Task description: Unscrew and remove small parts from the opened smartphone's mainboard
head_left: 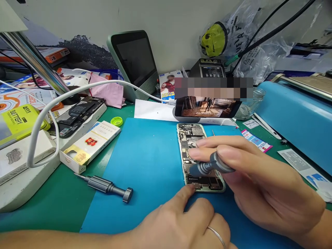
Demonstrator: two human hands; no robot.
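An opened phone (184, 145) with its inner parts exposed lies on the blue mat (145, 155). My left hand (186, 218) rests at its bottom edge, the index fingertip pressed on the lower left corner and the other fingers curled. Above the phone, my right hand (261, 173) is closed around a grey screwdriver (203, 168), held tilted over the lower half. Where its tip meets the phone I cannot make out. A second grey screwdriver (106, 186) lies to the left, partly on the mat.
Behind the opened phone, another phone (207, 109) plays a video, a white cable (103, 82) running to it. Cigarette box (97, 141), green cap (116, 121) and phone parts (77, 114) sit left. A smart display (136, 58), glass jar (249, 103) and blue machine (295, 117) stand around.
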